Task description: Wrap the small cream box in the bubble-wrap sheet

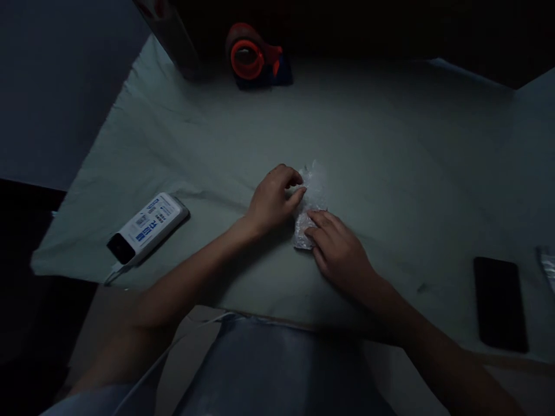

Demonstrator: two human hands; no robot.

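Observation:
A small piece of clear bubble wrap (316, 188) lies on the pale green cloth near the middle of the table, its lower part bunched into a thicker bundle. My left hand (276, 196) is at its upper left side, thumb and fingertips closed together on its edge. From the lower right, my right hand (338, 245) rests on the lower part of the wrap, with the fingertips pressing on it. Whether anything is inside the bundle cannot be made out in the dim light.
A white power bank (150, 225) with a cable sits at the left. A red tape dispenser (247, 58) stands at the back beside a dark upright roll (171, 37). At the right lies a black phone (500, 303), with a shiny silvery item (548, 263) at the far edge.

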